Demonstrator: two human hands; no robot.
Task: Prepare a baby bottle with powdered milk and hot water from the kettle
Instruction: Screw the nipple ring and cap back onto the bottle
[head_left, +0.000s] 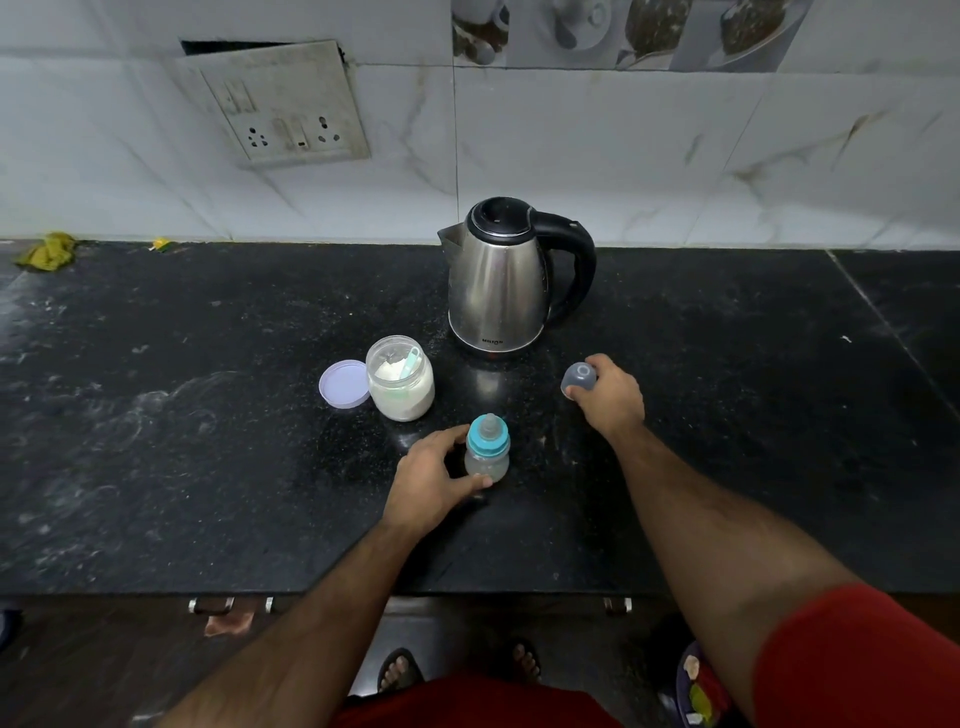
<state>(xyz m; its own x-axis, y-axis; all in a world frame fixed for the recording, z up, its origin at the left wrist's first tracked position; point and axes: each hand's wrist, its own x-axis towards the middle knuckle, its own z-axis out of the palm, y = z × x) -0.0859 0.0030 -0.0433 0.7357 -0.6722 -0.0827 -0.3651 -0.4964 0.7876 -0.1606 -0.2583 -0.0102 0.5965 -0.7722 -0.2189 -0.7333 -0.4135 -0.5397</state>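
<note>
1. A person stands at a black stone counter (208, 415), both bare forearms reaching out over it toward a small baby bottle (487, 449).
2. The bottle stands upright near the counter's front edge, its teal collar and clear teat screwed on; its body looks pale and cloudy, and what it contains cannot be told.
3. The left hand (436, 480) cups the bottle from the left, thumb pressed at the base and fingers curled round the far side, closed on it.
4. The right hand (610, 397) rests to the right of the bottle, well apart from it, its fingers pinching a translucent grey cap (577, 379) held dome-up just above or on the counter; which cannot be told.
5. A steel kettle (501, 280) with black lid and handle stands behind, near the tiled wall (675, 156), spout pointing left, lid shut.
6. Left of the kettle and behind the bottle sits an open jar (400, 387) of white powder, with a pale green scoop (409, 364) leaning inside.
7. The jar's lilac lid (344, 384) lies flat just beside it, on its left.
8. A worn socket plate (280, 104) hangs crooked on the wall.
</note>
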